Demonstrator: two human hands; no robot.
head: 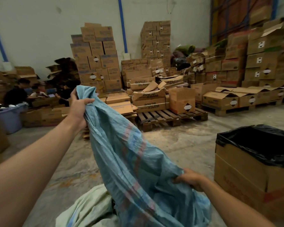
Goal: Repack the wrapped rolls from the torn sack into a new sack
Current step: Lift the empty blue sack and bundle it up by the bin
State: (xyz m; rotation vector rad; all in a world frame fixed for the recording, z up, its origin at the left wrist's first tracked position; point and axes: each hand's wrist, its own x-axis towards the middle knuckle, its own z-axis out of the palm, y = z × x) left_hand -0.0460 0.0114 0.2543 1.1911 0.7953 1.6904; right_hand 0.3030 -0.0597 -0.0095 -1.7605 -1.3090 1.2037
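Sack [129, 145] stretched between my left hand [79, 108] ahead and right hand [191, 178] nearer, lined box [246, 169] right, pallets [169, 117] behind, another sack [88, 208] beneath.

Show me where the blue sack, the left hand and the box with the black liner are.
blue sack [129, 154]: head view, middle of the cloth.
left hand [78, 107]: head view, back of the hand.
box with the black liner [239, 167]: head view, front cardboard wall.
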